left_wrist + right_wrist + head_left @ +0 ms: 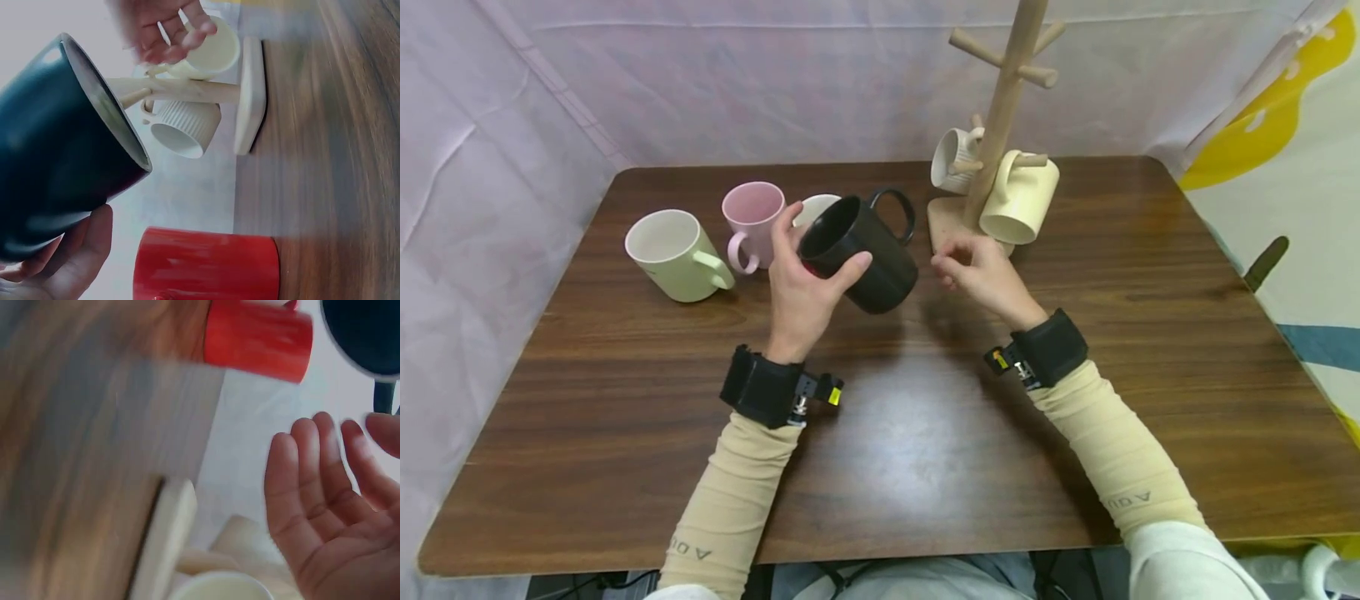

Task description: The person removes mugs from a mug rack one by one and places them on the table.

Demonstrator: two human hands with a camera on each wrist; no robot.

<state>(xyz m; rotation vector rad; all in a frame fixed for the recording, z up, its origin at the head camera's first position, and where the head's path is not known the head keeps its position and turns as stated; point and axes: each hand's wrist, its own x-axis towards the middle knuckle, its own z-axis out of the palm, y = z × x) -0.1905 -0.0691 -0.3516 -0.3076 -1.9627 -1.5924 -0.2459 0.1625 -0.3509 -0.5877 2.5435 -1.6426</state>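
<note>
My left hand [799,296] grips a black mug [880,271] around its rim end, thumb on the near side. The mug is tilted and raised over the table, its mouth toward the left and its handle [901,212] up at the right. To the right of it, my right hand [988,279] holds nothing; in the right wrist view its fingers [309,469] are extended, close to the black mug's handle. Behind the black mug stands a red mug [206,265], mostly hidden in the head view except its white inside [815,206].
A wooden mug tree [1000,117] stands at the back right, with a cream mug [1024,200] and a ribbed white mug [951,162] on its lower pegs. Pink [754,212] and pale green [679,262] mugs stand at the left of the brown table [625,467]. Cloth hangs behind.
</note>
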